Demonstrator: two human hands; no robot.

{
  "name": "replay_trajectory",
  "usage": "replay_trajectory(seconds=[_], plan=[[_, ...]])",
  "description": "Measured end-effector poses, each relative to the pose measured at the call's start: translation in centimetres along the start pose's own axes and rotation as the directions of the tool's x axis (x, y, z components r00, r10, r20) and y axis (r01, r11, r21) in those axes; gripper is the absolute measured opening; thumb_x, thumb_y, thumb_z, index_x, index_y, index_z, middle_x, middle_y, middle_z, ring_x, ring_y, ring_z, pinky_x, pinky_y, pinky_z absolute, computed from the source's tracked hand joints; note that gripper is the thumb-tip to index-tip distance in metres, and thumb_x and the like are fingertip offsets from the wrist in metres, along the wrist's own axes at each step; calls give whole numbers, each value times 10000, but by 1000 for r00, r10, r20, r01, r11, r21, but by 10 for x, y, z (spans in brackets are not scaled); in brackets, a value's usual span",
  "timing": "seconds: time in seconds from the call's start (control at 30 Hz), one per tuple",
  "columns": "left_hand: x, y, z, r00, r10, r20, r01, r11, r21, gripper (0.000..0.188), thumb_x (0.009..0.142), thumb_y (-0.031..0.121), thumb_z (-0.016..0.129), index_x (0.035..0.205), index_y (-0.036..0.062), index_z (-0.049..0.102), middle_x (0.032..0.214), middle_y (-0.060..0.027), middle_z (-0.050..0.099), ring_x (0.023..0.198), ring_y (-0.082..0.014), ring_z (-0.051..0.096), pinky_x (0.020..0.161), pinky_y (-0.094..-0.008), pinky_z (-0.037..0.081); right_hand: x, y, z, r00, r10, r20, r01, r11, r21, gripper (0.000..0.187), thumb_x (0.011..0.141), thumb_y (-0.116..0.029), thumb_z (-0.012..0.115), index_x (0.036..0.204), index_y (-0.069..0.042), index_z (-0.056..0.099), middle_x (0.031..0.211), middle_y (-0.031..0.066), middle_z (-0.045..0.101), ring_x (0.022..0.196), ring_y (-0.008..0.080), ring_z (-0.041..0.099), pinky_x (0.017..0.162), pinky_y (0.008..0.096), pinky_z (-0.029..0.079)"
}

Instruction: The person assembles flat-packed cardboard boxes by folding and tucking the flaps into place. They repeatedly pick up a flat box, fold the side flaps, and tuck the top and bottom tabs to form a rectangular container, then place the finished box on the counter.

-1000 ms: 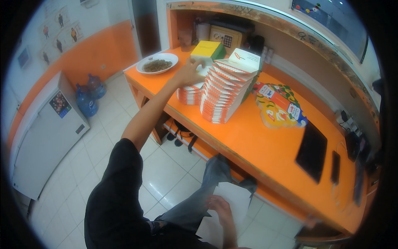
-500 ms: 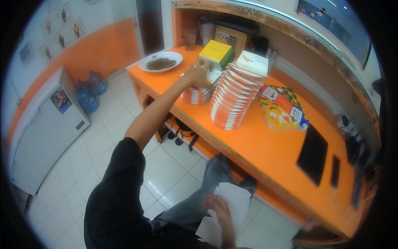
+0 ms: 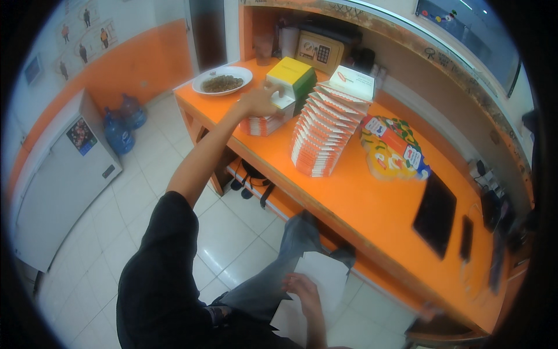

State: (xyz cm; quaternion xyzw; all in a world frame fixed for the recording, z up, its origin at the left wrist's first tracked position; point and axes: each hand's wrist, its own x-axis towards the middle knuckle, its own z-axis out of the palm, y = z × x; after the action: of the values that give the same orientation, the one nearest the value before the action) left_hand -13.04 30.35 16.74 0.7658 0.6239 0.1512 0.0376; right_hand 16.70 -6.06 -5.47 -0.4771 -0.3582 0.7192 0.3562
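The left hand [image 3: 260, 103] arches over the short carton stack [image 3: 256, 125] and the right hand [image 3: 303, 286] lies on white card [image 3: 330, 278] by the leg [image 3: 264, 291], both grips impossible to tell, while on the orange surface [image 3: 372, 215] a tall stack [image 3: 325, 136] already stands, the card not yet there.

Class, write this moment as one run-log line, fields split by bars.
left hand: at short stack | right hand: on white card | tall stack: beside short stack, on orange table
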Motion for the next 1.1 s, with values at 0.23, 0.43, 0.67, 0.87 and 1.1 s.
replay_trajectory(seconds=[0.23, 0.43, 0.67, 0.87, 1.1], plan=[[13, -22, -14, 996, -43, 83, 66, 951, -302, 826, 770, 715, 562, 1297, 92, 437, 1195, -290, 525, 1151, -367, 547, 972, -435, 432, 3, 4, 0, 1000, 5, 9, -5, 1000, 15, 271, 955, -174, 522, 1170, -23, 588, 1016, 113, 667, 881, 184, 650, 791, 271, 471], [31, -4, -13, 975, -110, -194, 78, 983, -166, 1022, 750, 821, 444, 1462, 101, 304, 1105, -200, 647, 948, -372, 656, 825, -431, 508, 7, 2, 6, 1000, 29, -5, -29, 999, 16, 283, 951, -188, 546, 1177, -23, 586, 1023, 115, 668, 890, 187, 652, 790, 271, 475], [59, 4, -49, 979, -145, 145, 150, 988, -24, 968, 700, 845, 463, 1466, 272, 323, 1303, -210, 529, 1104, -385, 583, 930, -454, 463, 7, 1, 4, 998, 59, -23, -59, 998, -12, 309, 952, -213, 555, 1189, -16, 585, 1039, 118, 668, 906, 197, 655, 807, 281, 480], [84, 17, -38, 995, -104, 15, 96, 963, 253, 888, 709, 744, 557, 1408, 215, 409, 1374, -232, 418, 1251, -400, 449, 1023, -482, 375, 13, 7, -1, 996, 69, -56, -68, 998, 10, 304, 950, -205, 551, 1178, -6, 586, 1040, 124, 668, 893, 207, 659, 806, 286, 483], [82, 6, 10, 984, -39, -173, 15, 990, -138, 839, 731, 642, 587, 1363, 114, 425, 1391, -233, 385, 1299, -393, 379, 1044, -471, 360, 20, 12, 0, 998, 4, -69, 3, 995, 100, 269, 943, -176, 552, 1144, -3, 595, 990, 119, 670, 863, 204, 656, 786, 288, 489]])
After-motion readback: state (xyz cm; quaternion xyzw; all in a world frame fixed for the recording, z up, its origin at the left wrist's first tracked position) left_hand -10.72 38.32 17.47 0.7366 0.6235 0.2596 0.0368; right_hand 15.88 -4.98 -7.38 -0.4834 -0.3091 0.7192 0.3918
